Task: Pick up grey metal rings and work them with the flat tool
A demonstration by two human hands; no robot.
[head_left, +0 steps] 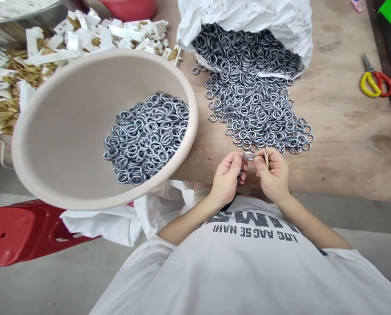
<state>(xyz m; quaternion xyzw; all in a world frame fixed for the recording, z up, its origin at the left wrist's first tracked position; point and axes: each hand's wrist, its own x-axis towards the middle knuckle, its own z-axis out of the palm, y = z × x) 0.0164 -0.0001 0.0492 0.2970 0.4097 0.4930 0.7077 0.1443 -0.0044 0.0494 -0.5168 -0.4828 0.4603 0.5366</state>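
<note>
Over the table's front edge, my left hand (227, 177) is closed, pinching a grey ring (248, 156) between thumb and fingers. Another bit of grey shows under its fingers, perhaps more rings. Close beside it, my right hand (274, 175) is closed around a thin, pale, pointed tool (266, 158), its exact kind unclear. The right fingertips meet the far side of the same ring. Just beyond both hands lies a heap of loose grey rings (254, 107), spilling from a white sack (244, 15). To the left, a large beige basin (67, 113) holds many similar rings (149, 135).
Scissors (375, 83) with yellow and red handles lie at the right. White and gold-coloured parts (83, 37) pile up behind the basin, near a red bowl (129, 8). Below left stands a red stool (11, 236), with white sheeting (116, 223) hanging beside it.
</note>
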